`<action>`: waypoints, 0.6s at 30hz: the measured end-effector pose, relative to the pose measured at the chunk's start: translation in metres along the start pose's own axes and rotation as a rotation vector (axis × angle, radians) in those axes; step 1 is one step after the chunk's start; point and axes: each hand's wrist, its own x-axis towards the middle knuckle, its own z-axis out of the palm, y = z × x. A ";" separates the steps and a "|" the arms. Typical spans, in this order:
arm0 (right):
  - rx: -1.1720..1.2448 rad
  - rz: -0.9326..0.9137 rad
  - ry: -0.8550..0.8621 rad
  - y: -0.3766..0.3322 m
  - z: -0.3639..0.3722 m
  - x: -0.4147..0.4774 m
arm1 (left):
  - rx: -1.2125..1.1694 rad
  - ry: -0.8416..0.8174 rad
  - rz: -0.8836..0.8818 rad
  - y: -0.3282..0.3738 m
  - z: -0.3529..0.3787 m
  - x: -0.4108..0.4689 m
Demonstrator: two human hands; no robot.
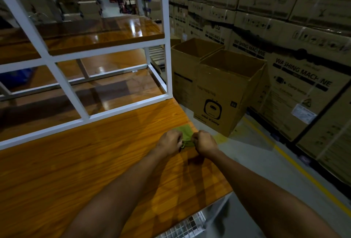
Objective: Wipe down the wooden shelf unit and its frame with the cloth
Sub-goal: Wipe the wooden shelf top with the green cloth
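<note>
The left hand point(170, 142) and right hand point(205, 142) each pinch the cloth point(185, 132), lying near the surface's point(95, 161) 3 o'clock edge; best, I judge, to fold it into a flat pad, then wipe toward the frame point(168, 48) at 11 o'clock.

"WASHING MACHINE" in black capitals on tall brown cardboard carton point(302, 78), right-hand stack. Same words plus "LG" logo on further brown stacked carton point(216, 30). Open-topped brown cardboard box point(212, 108): upside-down print, roughly "AMICA PRO". Smaller labels unreadable.
</note>
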 end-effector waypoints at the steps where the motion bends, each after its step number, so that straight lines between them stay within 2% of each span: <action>1: 0.011 -0.014 0.008 -0.001 -0.002 -0.001 | 0.003 0.009 -0.007 -0.001 -0.003 0.000; 9: 0.041 -0.083 0.070 -0.020 -0.030 -0.005 | 0.039 0.098 -0.020 0.003 -0.029 0.001; 18: 0.200 -0.032 0.176 -0.053 -0.067 -0.011 | -0.176 0.246 -0.044 0.007 -0.059 -0.002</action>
